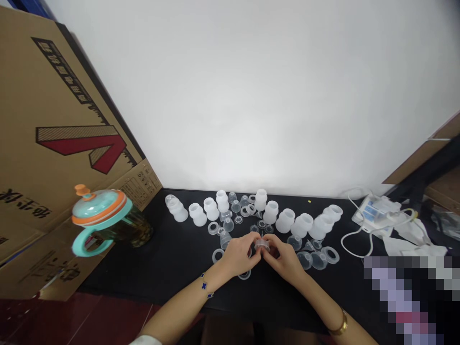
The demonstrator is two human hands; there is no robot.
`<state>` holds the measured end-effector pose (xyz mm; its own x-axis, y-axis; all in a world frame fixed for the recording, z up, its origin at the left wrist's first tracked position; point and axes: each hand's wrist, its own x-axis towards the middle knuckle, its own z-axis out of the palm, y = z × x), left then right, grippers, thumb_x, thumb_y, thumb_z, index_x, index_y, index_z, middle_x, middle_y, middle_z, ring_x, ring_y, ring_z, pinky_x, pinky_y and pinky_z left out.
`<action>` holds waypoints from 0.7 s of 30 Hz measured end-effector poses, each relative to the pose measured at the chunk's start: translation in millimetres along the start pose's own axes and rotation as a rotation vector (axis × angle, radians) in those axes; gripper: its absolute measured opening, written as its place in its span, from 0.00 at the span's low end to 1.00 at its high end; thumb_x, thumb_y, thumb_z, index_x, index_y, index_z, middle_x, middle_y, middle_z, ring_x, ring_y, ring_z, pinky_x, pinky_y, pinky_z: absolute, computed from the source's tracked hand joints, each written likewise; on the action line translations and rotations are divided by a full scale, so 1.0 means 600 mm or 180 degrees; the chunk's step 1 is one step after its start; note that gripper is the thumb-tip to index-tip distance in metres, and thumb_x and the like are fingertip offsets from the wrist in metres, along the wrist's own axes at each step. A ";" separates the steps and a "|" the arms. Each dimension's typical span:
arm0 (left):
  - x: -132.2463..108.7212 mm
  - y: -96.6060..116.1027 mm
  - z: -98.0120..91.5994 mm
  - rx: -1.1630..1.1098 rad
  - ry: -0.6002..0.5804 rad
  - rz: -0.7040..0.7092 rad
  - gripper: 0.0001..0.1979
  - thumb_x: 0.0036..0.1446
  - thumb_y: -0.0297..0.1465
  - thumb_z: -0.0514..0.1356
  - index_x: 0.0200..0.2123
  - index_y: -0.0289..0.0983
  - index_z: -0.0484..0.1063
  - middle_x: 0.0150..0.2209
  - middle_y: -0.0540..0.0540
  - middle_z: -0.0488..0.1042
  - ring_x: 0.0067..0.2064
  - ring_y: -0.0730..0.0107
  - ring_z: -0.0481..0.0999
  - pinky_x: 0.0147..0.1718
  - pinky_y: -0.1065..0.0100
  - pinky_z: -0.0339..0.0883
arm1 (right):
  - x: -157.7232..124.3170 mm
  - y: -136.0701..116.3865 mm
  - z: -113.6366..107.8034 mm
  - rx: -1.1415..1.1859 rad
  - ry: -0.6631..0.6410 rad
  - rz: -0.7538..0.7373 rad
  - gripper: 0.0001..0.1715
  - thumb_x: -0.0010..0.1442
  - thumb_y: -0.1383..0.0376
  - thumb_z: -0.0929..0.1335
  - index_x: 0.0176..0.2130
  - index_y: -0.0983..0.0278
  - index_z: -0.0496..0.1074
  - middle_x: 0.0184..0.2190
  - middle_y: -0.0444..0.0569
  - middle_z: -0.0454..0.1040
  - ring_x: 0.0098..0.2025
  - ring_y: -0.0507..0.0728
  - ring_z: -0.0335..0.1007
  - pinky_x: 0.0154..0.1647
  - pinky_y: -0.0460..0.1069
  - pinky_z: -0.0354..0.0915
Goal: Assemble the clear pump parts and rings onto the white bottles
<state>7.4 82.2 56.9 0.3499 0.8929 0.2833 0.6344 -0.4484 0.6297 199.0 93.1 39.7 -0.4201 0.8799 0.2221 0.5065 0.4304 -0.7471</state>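
1. The left hand pinches one side of a small clear plastic piece between thumb and fingers
2. The right hand grips its other side, so the piece sits between the two hands, over the black desk
3. White bottles stand beyond both hands
4. Clear caps lie just right of the right hand
5. A large mug with a teal handle is well left of the left hand
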 end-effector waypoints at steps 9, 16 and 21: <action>-0.001 0.001 0.000 -0.0010 -0.0018 -0.0029 0.10 0.58 0.29 0.57 0.44 0.41 0.67 0.35 0.53 0.77 0.28 0.73 0.76 0.28 0.72 0.62 | 0.000 0.003 0.003 0.0037 -0.0005 0.0017 0.12 0.63 0.63 0.66 0.48 0.59 0.68 0.29 0.42 0.76 0.26 0.53 0.71 0.28 0.45 0.64; 0.000 0.000 0.002 -0.0004 -0.0014 -0.0050 0.11 0.57 0.29 0.58 0.44 0.41 0.67 0.34 0.53 0.77 0.27 0.74 0.75 0.28 0.72 0.62 | -0.002 0.003 0.001 -0.0022 -0.0011 -0.0003 0.12 0.63 0.62 0.66 0.48 0.59 0.68 0.26 0.41 0.74 0.26 0.53 0.70 0.27 0.45 0.63; 0.000 -0.001 0.004 -0.0034 -0.0011 -0.0060 0.11 0.57 0.29 0.58 0.44 0.41 0.67 0.34 0.53 0.77 0.27 0.74 0.74 0.28 0.72 0.62 | -0.001 0.004 -0.001 -0.0045 -0.0010 0.0013 0.12 0.63 0.62 0.66 0.48 0.60 0.68 0.27 0.41 0.74 0.26 0.53 0.71 0.28 0.45 0.63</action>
<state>8.9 82.1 54.7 0.3404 0.9010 0.2689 0.6334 -0.4311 0.6426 200.7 93.7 38.1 -0.4204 0.8809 0.2172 0.5186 0.4297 -0.7391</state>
